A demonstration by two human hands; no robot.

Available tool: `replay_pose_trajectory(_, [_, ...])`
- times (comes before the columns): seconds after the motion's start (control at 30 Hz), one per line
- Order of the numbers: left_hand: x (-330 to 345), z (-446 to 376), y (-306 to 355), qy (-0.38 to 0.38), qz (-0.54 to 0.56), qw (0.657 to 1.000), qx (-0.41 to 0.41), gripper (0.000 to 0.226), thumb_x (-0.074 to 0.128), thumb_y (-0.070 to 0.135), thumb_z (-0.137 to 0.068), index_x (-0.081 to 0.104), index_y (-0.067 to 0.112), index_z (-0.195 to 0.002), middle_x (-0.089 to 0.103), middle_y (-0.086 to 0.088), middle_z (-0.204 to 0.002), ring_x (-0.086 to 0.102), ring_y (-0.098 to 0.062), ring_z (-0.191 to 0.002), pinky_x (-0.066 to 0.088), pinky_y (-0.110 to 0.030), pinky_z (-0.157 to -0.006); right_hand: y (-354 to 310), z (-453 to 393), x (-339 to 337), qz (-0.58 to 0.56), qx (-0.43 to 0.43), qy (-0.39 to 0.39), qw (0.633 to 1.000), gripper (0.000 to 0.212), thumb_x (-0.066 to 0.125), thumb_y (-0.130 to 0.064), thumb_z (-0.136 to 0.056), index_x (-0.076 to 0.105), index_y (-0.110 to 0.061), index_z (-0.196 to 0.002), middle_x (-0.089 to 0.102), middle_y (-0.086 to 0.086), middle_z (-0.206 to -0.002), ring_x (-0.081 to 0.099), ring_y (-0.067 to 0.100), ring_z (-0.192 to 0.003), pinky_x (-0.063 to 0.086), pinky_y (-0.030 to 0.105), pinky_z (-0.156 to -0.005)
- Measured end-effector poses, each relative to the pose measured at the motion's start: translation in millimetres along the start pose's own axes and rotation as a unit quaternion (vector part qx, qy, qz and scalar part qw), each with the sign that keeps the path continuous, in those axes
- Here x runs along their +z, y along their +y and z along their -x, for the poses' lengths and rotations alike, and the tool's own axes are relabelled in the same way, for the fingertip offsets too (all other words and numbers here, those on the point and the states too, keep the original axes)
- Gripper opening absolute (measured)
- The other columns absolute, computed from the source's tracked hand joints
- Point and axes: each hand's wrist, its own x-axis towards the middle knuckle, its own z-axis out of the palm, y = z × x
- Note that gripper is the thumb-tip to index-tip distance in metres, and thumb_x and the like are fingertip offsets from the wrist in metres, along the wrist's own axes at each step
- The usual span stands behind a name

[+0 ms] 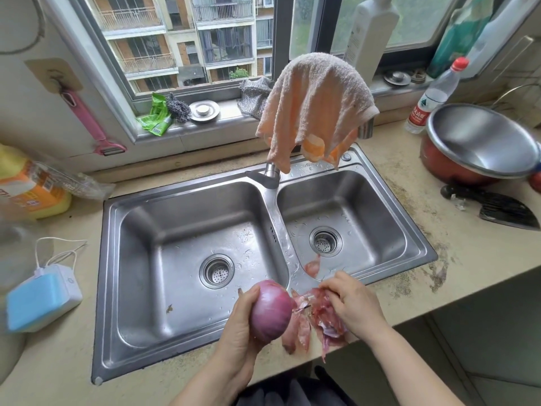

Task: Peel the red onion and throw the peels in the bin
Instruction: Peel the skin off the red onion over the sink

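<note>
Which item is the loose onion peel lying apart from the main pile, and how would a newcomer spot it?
Start at the double steel sink and go to its right basin. By that basin's near-left corner lies one pinkish onion peel. Unlike the heap of peels on the front rim by the right hand, it lies alone.

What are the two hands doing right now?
Left hand: grips the red onion.
Right hand: gathering the loose peels, fingers curled on them.
</note>
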Motion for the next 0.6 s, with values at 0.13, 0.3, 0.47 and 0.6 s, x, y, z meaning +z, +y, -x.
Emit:
replay_pose_trajectory(0.13, [2, -4, 0, 0.041, 0.054, 0.997, -0.024, 0.036, 0.064, 0.038, -0.064, 0.063, 0.020, -0.095, 0.070, -0.012, -0.086, 0.064, -0.026, -0.073, 0.052, -0.030, -0.057, -1, 3, 0, -0.010, -0.022, -0.035, 0.999, 0.031, 0.050, -0.012, -0.083, 0.067, -0.034, -0.097, 0.058, -0.013, -0.098, 0.056, 0.011, -0.095, 0.044, 0.031, -0.072])
replay_pose_trajectory(0.3, [6, -4, 3, 0.025, 0.119, 0.989, -0.080, 0.039, 0.067, 0.033, -0.067, 0.060, 0.016, -0.102, 0.075, -0.013, -0.075, 0.068, -0.030, -0.069, 0.058, -0.044, -0.062, 0, 9, 2, -0.058, -0.006, 0.007, 0.998, 0.015, 0.066, -0.018, -0.083, 0.071, -0.031, -0.090, 0.065, -0.012, -0.090, 0.063, 0.013, -0.083, 0.052, 0.033, -0.073])
replay_pose_trajectory(0.47, [10, -5, 1, 0.047, 0.131, 0.987, -0.079, 0.030, 0.064, 0.036, -0.078, 0.059, 0.013, -0.098, 0.074, -0.014, -0.067, 0.069, -0.029, -0.064, 0.059, -0.045, -0.059, -3, 17, -1, -0.019, -0.025, -0.025, 0.999, 0.035, 0.065, -0.028, -0.083, 0.064, -0.037, -0.116, 0.058, -0.019, -0.119, 0.064, 0.009, -0.090, 0.049, 0.027, -0.075])
replay_pose_trajectory(0.6, [16, -1, -1, 0.066, 0.127, 0.989, -0.044, 0.039, 0.067, 0.029, -0.074, 0.059, 0.014, -0.109, 0.072, -0.016, -0.094, 0.071, -0.026, -0.068, 0.060, -0.039, -0.057, -32, 30, -13, -0.118, -0.074, 0.062, 0.988, 0.032, 0.070, -0.022, -0.076, 0.069, -0.030, -0.107, 0.060, -0.011, -0.096, 0.053, -0.001, -0.061, 0.049, 0.023, -0.062])
